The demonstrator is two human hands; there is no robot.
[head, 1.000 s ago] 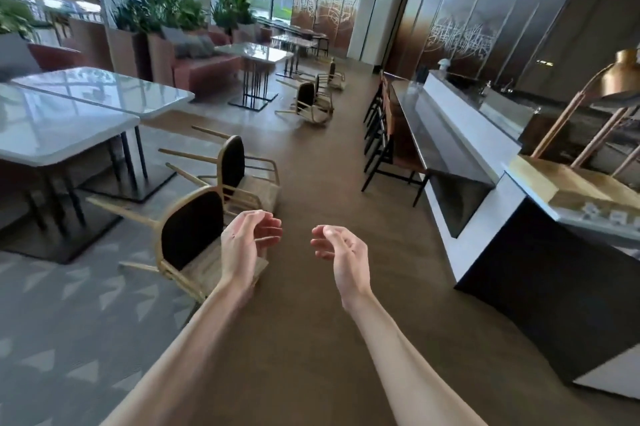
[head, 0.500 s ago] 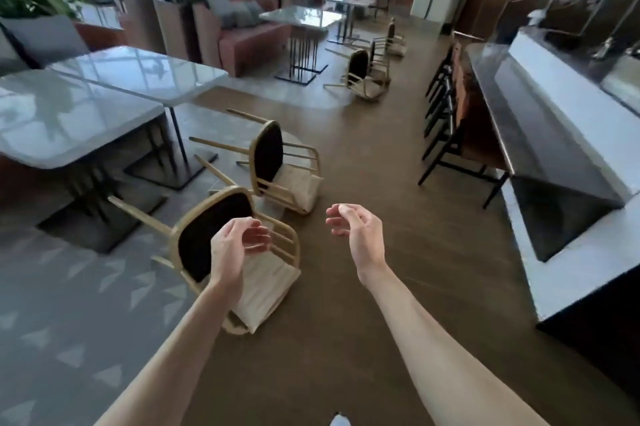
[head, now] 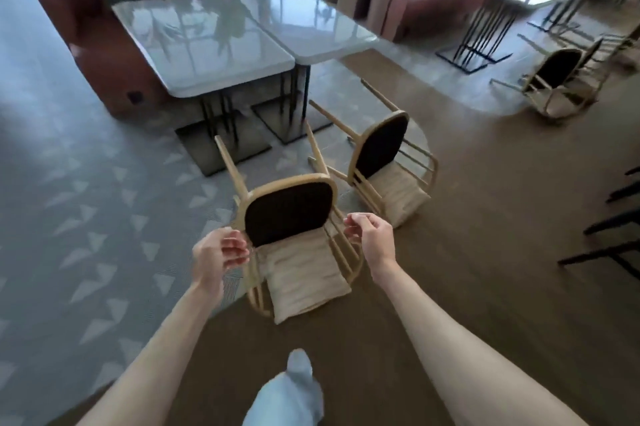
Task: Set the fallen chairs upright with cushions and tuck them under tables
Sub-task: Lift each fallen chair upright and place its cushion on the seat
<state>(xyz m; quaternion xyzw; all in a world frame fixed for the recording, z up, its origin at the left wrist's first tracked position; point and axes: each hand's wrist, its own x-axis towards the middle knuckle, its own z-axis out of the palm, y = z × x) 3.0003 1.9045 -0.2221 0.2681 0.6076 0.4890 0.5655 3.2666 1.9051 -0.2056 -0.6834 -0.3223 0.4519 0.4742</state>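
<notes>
Chair (head: 287, 214) lies tipped; both hands, left hand (head: 216, 254) and right hand (head: 372, 237), hover with loosely curled, empty fingers; lifting may spill its loose cushion (head: 304, 276).

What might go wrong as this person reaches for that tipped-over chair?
The beige cushion looks loose and half off the nearest chair, so it may slide to the floor when lifted. The second fallen chair lies close beside it, and legs could snag. Neither the left hand nor the right hand grips the frame yet.
</notes>
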